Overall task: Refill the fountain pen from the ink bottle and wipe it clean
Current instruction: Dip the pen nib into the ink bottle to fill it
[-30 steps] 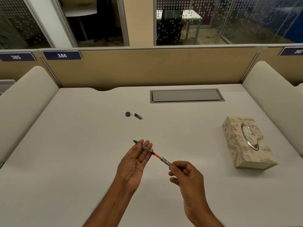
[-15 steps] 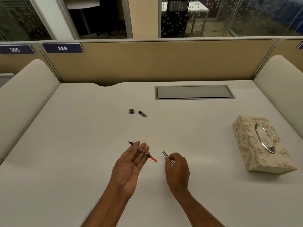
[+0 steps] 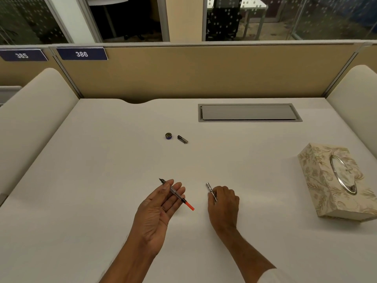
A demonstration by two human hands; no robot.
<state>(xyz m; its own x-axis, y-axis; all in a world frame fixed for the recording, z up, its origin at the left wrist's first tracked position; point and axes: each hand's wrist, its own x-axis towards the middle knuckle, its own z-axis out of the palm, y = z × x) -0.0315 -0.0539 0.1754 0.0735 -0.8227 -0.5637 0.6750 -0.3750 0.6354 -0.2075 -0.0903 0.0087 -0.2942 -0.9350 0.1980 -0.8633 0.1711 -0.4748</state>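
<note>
Barrel [image 3: 210,188] had separated from pen [image 3: 175,194], lower centre; right hand [image 3: 223,203] gripped barrel, left hand [image 3: 157,209] carried pen on flat fingers. Judged ready for filling.

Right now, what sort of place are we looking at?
Most likely an open-plan office workstation: a divider panel with numbered seat labels, a cable hatch set in the white desk, and glass-walled rooms behind.
</note>
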